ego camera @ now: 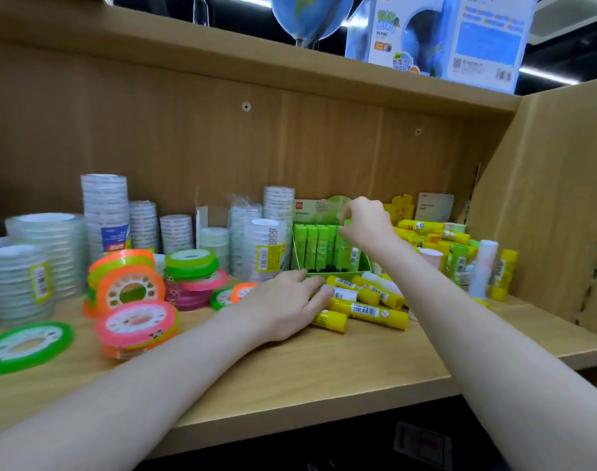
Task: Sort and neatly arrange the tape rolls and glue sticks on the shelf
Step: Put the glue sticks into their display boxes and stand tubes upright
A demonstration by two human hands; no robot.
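A green display box (338, 275) at mid-shelf holds a row of upright green glue sticks (315, 244). My right hand (366, 224) pinches the top of a green stick at the row's right end. My left hand (287, 305) lies flat on the shelf, fingers on a white-and-yellow glue stick (344, 294) in a loose heap of yellow glue sticks (370, 311). More yellow and green sticks (455, 244) are piled to the right. Stacks of clear tape rolls (105, 212) stand at the left and back. Neon orange, pink and green tape rolls (134, 321) lie in front of them.
The wooden shelf (324, 375) has a back panel and a slanted side wall (555, 205) on the right. A white upright tube (482, 268) stands among the right pile. A single green tape roll (25, 346) lies near the front left edge. A globe box (439, 35) sits overhead.
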